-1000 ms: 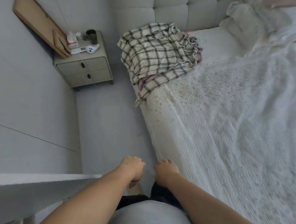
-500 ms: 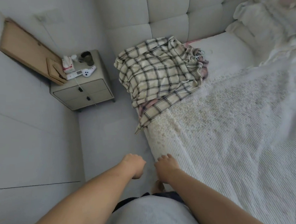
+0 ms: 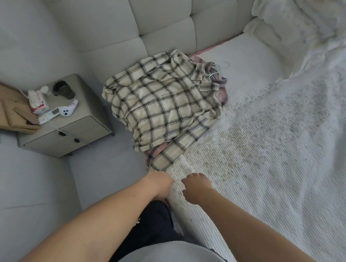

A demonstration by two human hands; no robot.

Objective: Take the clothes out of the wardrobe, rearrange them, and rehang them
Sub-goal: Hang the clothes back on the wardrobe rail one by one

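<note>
Head view: we stand at the edge of the bed (image 3: 277, 179), both arms stretched forward and down toward the pile of clothes (image 3: 161, 107) heaped at its near corner by the headboard (image 3: 165, 26). A checked shirt lies on top, pink fabric shows beneath it, and pale hangers (image 3: 215, 69) poke out at the far side. Our left hand (image 3: 158, 181) and right hand (image 3: 197, 186) hover just short of the shirt's trailing hem, knuckles up, fingers loosely curled and holding nothing. The nightstand (image 3: 70, 127) sits to the left.

Compared with a second ago, we have stepped along the bed: the pile looms larger and closer, and the gap between our hands and the hem has all but closed. The white panel then seen at lower left has gone from view. We judge the clothes are already out of the wardrobe and the sorting is about to begin.
</note>
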